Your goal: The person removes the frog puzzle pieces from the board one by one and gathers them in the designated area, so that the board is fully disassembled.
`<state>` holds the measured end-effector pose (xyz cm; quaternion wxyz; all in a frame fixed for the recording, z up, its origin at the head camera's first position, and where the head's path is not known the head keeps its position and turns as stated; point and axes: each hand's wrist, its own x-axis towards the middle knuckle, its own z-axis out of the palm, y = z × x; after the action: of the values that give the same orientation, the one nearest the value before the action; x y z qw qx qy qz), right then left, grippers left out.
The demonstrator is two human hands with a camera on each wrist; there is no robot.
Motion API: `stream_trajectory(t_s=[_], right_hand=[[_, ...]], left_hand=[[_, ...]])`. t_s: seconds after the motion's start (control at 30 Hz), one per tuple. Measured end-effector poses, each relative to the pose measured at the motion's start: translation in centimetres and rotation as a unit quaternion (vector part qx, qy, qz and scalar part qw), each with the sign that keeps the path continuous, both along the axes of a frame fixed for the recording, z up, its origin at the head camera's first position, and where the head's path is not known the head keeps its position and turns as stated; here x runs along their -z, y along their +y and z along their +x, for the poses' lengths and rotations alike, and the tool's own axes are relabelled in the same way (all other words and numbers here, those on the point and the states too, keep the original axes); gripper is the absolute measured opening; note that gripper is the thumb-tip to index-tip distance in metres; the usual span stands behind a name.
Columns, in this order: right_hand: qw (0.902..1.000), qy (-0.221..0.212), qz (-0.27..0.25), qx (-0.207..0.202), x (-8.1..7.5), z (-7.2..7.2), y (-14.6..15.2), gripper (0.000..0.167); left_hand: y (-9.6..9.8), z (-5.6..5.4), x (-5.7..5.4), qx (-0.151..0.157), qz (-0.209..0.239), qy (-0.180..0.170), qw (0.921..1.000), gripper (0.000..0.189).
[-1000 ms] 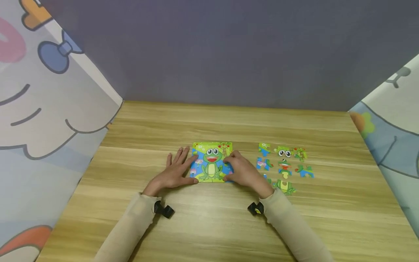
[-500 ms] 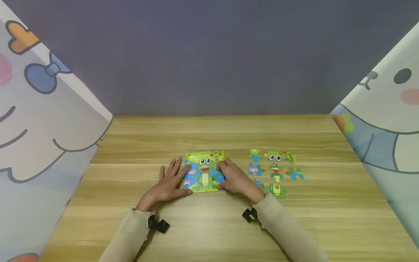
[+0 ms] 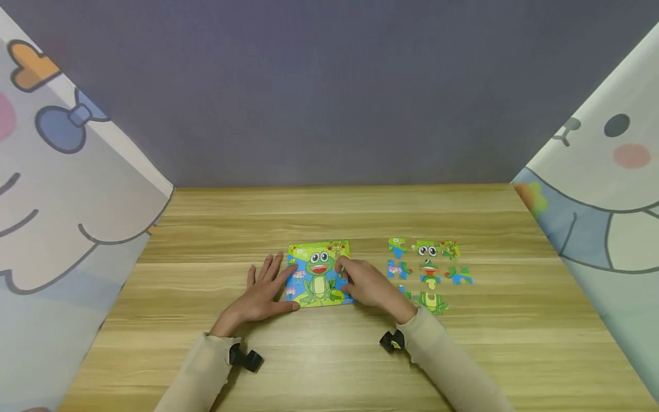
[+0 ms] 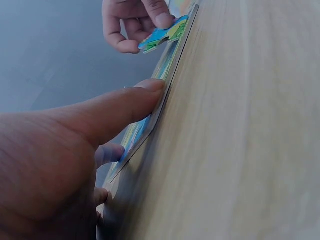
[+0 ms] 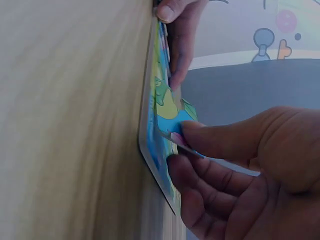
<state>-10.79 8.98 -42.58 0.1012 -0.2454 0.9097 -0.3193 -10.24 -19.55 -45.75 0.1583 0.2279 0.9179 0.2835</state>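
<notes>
A square frog picture puzzle board (image 3: 320, 286) lies on the table between both hands. My left hand (image 3: 259, 297) rests spread at its left side, thumb near the lower corner and index fingertip on the left edge. At the right side my right hand (image 3: 369, 283) pinches a blue and green puzzle piece (image 4: 175, 31) between thumb and curled fingers. In the right wrist view this puzzle piece (image 5: 170, 120) is tilted and raised over the board's surface. From the head view, the right fingers mostly hide it.
Right of the board, several loose frog puzzle pieces lie spread in rough rows, including an eyes piece (image 3: 427, 250) and a belly piece (image 3: 432, 302). My right forearm partly covers the lowest row. A grey wall (image 3: 340, 91) rises behind the wooden table (image 3: 237, 212).
The head view has tilted, so the table sits lower and further left in it. My right thumb has shifted up off the board's lower right corner; the left hand keeps its place.
</notes>
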Motion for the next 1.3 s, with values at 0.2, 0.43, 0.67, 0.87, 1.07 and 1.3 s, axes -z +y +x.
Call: stream_trajectory(t_s=[0.2,0.43,0.67,0.87,1.07,1.3], right_hand=[[0.9968,-0.028,-0.070,-0.025,-0.4,-0.4,0.7,0.020],[0.9919,-0.047,-0.117,-0.008,-1.1,-0.7,2.8,0.021],[0.9873,-0.066,-0.144,0.016,-1.5,-0.5,5.4,0.021],[0.9841,-0.078,-0.156,0.033,-1.8,-0.2,7.9,0.023],[0.9811,-0.073,-0.171,0.055,-2.2,0.1,10.7,0.025],[0.9790,-0.063,-0.180,0.071,-2.4,0.8,13.6,0.024]], left_hand=[[-0.1,0.1,-0.1,-0.002,-0.004,-0.003,1.0000,0.088],[0.2,-0.2,-0.1,0.007,-0.005,0.002,1.0000,0.088],[0.2,-0.4,0.0,0.006,-0.006,-0.003,1.0000,0.088],[0.0,-0.4,0.3,0.005,-0.005,-0.001,1.0000,0.088],[0.0,-0.4,0.4,0.005,-0.001,0.004,1.0000,0.088],[0.0,-0.4,0.4,0.005,0.002,0.002,1.0000,0.088]])
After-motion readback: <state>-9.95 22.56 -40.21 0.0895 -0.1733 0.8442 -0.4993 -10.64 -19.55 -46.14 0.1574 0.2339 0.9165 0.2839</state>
